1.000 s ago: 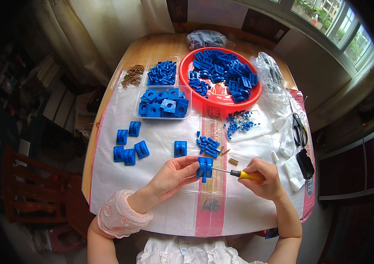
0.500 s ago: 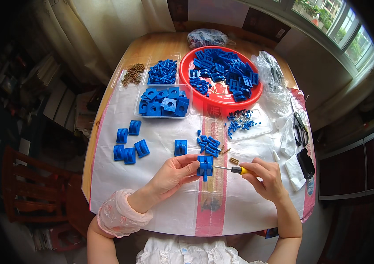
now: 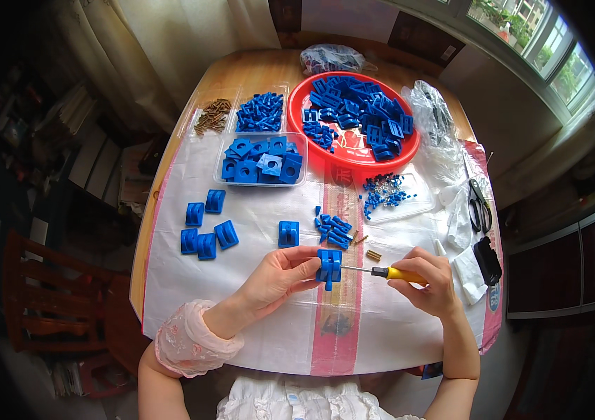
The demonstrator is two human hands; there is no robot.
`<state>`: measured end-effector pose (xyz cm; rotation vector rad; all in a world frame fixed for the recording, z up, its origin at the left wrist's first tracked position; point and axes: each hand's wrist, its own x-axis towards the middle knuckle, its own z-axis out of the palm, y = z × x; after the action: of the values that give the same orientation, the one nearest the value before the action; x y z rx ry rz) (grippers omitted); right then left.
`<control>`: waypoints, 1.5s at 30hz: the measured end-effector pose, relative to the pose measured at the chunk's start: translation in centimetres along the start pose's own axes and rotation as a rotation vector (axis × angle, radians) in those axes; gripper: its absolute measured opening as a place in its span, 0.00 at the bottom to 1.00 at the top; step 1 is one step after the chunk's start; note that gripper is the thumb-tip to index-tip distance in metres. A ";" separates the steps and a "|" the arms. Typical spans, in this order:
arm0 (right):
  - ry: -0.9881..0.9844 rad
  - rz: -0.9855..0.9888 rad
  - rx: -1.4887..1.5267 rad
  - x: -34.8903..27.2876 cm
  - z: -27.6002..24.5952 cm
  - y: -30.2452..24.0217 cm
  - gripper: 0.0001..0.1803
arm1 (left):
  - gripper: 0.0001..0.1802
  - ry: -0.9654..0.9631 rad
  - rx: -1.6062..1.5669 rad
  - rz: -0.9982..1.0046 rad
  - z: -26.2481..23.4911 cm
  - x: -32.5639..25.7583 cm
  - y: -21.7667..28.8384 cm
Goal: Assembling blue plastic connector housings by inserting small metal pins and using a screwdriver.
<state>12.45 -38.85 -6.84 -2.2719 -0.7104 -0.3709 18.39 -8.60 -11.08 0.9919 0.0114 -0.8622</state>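
Observation:
My left hand (image 3: 282, 277) is closed round a blue plastic part (image 3: 329, 267) with two raised ribs and a small tab hanging below. In my right hand (image 3: 427, 280) is a screwdriver (image 3: 401, 274) with a yellow and black handle. Its metal shaft lies level and the tip meets the right side of the held part; whether it sits on a screw is too small to tell. Just beyond my hands stands another blue ribbed part (image 3: 288, 234), beside a pile of small blue levers (image 3: 334, 231) and a few brass pins (image 3: 373, 255).
Several finished-looking blue parts (image 3: 206, 246) lie at the left. Farther back are a clear box of blue square plates (image 3: 261, 185), a tray of small blue pieces (image 3: 259, 112), brass screws (image 3: 212, 117) and a red basin (image 3: 353, 166). Black scissors (image 3: 479, 206) lie at the right.
My right hand has shifted slightly right and its fingers sit farther back, showing more of the yellow handle. The left hand still holds the blue part, almost in place.

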 end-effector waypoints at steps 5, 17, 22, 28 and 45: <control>-0.097 0.098 0.039 -0.7 0.0 0.6 0.16 | 0.16 -0.002 0.017 0.007 0.1 0.0 -0.1; 0.001 0.124 0.187 -0.5 0.9 0.5 0.17 | 0.17 -0.009 0.017 -0.005 0.0 0.1 0.1; -0.076 0.149 0.132 -0.4 0.3 0.2 0.13 | 0.17 -0.001 0.002 -0.004 -0.1 0.0 0.1; -0.099 0.203 0.098 -0.7 0.5 0.5 0.10 | 0.17 -0.012 0.027 -0.013 0.2 -0.1 0.2; -0.046 0.145 0.123 -0.3 0.7 0.1 0.14 | 0.17 0.005 0.022 -0.023 0.2 -0.1 0.3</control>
<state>12.32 -38.49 -7.48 -2.2048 -0.5708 -0.2015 18.42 -8.63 -10.75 1.0161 0.0177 -0.8823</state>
